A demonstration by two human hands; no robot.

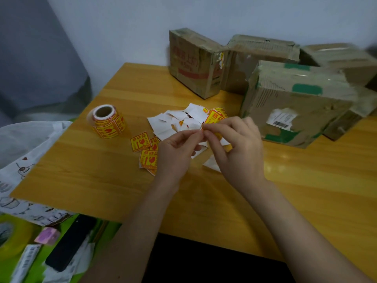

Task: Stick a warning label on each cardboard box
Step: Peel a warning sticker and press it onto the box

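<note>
Over the wooden table [85, 176] my left hand [177, 150] and my right hand [236, 144] meet and pinch the edge of one yellow-and-red warning label [214, 117] between thumbs and fingertips. A roll of the same labels [107, 121] stands to the left. Loose cut labels [143, 144] lie beside my left hand. White backing papers [179, 119] are scattered behind my hands. Several worn cardboard boxes stand at the back right: one with red print [191, 64], one with green tape and a white shipping label [293, 107], others behind [261, 52].
A white plastic bag [22, 135] lies off the table's left edge. Lower left holds a green surface with a tape roll [12, 233], a dark phone [69, 242] and a small pink box [48, 235]. A pale wall runs behind the boxes.
</note>
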